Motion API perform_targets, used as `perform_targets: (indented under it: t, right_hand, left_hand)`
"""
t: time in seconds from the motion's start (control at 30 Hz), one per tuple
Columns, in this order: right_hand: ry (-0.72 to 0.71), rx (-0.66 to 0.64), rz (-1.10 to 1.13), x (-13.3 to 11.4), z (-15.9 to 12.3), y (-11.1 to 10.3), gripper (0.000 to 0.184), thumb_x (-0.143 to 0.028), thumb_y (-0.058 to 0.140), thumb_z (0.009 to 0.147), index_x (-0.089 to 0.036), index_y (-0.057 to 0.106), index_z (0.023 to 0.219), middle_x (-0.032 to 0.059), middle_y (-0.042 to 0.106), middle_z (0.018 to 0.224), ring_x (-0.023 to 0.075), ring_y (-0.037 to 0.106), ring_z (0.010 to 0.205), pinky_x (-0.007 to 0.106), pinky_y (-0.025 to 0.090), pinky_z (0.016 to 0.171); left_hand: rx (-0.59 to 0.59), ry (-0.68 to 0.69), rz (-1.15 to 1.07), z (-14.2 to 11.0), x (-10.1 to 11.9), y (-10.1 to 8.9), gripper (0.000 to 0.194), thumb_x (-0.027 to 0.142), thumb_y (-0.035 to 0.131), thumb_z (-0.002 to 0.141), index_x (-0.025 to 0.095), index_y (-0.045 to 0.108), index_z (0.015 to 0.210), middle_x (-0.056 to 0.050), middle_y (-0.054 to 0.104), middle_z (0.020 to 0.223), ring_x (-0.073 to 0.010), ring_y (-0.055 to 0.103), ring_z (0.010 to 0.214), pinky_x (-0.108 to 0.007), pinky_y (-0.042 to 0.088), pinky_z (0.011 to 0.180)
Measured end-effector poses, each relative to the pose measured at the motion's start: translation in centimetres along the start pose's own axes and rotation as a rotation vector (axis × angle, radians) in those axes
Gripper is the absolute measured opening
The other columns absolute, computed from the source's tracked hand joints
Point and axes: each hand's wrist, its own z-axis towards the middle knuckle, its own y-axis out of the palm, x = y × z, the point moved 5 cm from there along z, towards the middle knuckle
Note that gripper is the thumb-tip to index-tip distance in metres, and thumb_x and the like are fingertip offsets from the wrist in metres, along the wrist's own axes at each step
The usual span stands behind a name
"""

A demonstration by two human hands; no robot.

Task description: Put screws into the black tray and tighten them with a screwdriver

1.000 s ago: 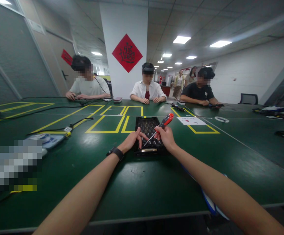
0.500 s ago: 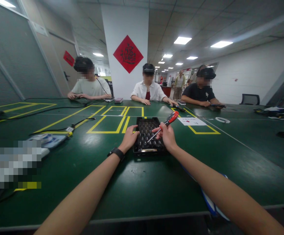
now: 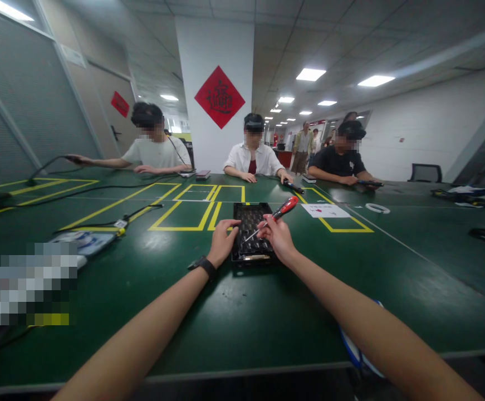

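Though details blur, the screwdriver (image 3: 285, 208) points down-left.

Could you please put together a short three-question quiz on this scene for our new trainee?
1. Multiple choice: Which hand holds the red-and-black screwdriver? (a) left (b) right (c) neither
2. True or false: The dark wrist strap is on the right wrist.
3. Short answer: Where is the left hand in relation to the black case?

Key:
1. (b): the right hand holds it, with its shaft slanting down over the case.
2. False: the strap is on the left wrist.
3. At the left edge of the case, fingertips by the rim.
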Motion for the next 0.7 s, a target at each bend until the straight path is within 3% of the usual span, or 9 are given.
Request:
perform_targets:
  t: [0.17, 0.23, 0.33, 0.43, 0.5, 0.53, 0.6, 0.7]
  right_hand:
    - [-0.086, -0.026, -0.136, -0.3, -0.3, 0.2, 0.032, -0.049, 0.049, 0.079, -0.02, 0.04, 0.09, -0.0027, 0.061, 0.061, 0.0085, 0.055, 0.04, 0.017, 0.041, 0.04]
    - [-0.112, -0.031, -0.15, -0.6, -0.5, 0.5, 0.032, -0.049, 0.049, 0.079, -0.02, 0.04, 0.09, -0.0032, 0.061, 0.06, 0.0082, 0.054, 0.04, 0.017, 0.041, 0.041]
    - [-0.153, 0.011, -0.156, -1.0, -0.7, 0.5, 0.033, -0.05, 0.048, 0.079, -0.021, 0.039, 0.091, -0.0044, 0.06, 0.059, 0.0077, 0.053, 0.039, 0.017, 0.041, 0.04]
    - [-0.164, 0.061, -0.161, -1.1, -0.7, 0.3, 0.032, -0.05, 0.046, 0.08, -0.021, 0.038, 0.091, -0.005, 0.059, 0.057, 0.0078, 0.052, 0.037, 0.017, 0.04, 0.038]
    - [-0.152, 0.073, -0.156, -1.0, -0.6, 0.0, 0.031, -0.049, 0.045, 0.081, -0.02, 0.039, 0.091, -0.0046, 0.059, 0.057, 0.0083, 0.052, 0.037, 0.018, 0.04, 0.038]
    - [-0.14, 0.073, -0.144, -0.8, -0.6, -0.1, 0.03, -0.048, 0.044, 0.081, -0.02, 0.039, 0.091, -0.0043, 0.059, 0.057, 0.0087, 0.052, 0.037, 0.018, 0.04, 0.038]
    - [-0.11, 0.052, -0.107, -0.5, -0.5, -0.1, 0.03, -0.046, 0.043, 0.082, -0.02, 0.039, 0.095, -0.0035, 0.06, 0.058, 0.0097, 0.054, 0.039, 0.02, 0.042, 0.041]
    - [-0.08, -0.018, -0.066, -0.3, -0.5, 0.4, 0.031, -0.043, 0.042, 0.083, -0.019, 0.038, 0.102, -0.0027, 0.061, 0.062, 0.0109, 0.057, 0.043, 0.022, 0.045, 0.045]
  left_hand:
    - [-0.308, 0.034, -0.082, -1.8, 2.8, 0.0, 0.028, 0.04, 0.059, 0.072, 0.016, 0.067, 0.083, -0.004, 0.066, 0.082, -0.016, 0.058, 0.078, -0.029, 0.044, 0.077]
    - [-0.331, 0.027, -0.082, -2.0, 2.9, 0.2, 0.029, 0.043, 0.062, 0.069, 0.015, 0.066, 0.077, -0.004, 0.066, 0.076, -0.0153, 0.057, 0.072, -0.028, 0.044, 0.072]
    - [-0.34, 0.037, -0.031, -1.8, 2.5, 0.6, 0.031, 0.044, 0.053, 0.076, 0.016, 0.065, 0.072, -0.002, 0.063, 0.069, -0.015, 0.056, 0.068, -0.028, 0.043, 0.07]
    - [-0.214, 0.051, 0.113, -1.2, 1.4, 0.4, 0.027, 0.039, 0.048, 0.08, 0.018, 0.065, 0.078, -0.005, 0.064, 0.085, -0.019, 0.056, 0.086, -0.034, 0.04, 0.085]
    - [-0.051, -0.016, 0.173, -0.8, 0.0, -0.2, 0.028, 0.031, 0.053, 0.076, 0.018, 0.061, 0.099, -0.008, 0.059, 0.111, -0.0226, 0.049, 0.108, -0.038, 0.033, 0.097]
    - [-0.053, -0.073, 0.163, -0.7, -0.8, -0.1, 0.036, 0.026, 0.053, 0.074, 0.016, 0.057, 0.108, -0.01, 0.056, 0.117, -0.0233, 0.047, 0.112, -0.038, 0.032, 0.098]
    - [-0.19, -0.166, 0.063, -0.6, -2.4, 0.8, 0.044, 0.019, 0.045, 0.075, 0.013, 0.049, 0.119, -0.011, 0.054, 0.12, -0.0219, 0.048, 0.112, -0.036, 0.034, 0.098]
    - [-0.238, -0.187, -0.004, -0.1, -3.5, 1.4, 0.049, 0.016, 0.041, 0.075, 0.011, 0.045, 0.124, -0.012, 0.05, 0.127, -0.022, 0.045, 0.117, -0.036, 0.031, 0.101]
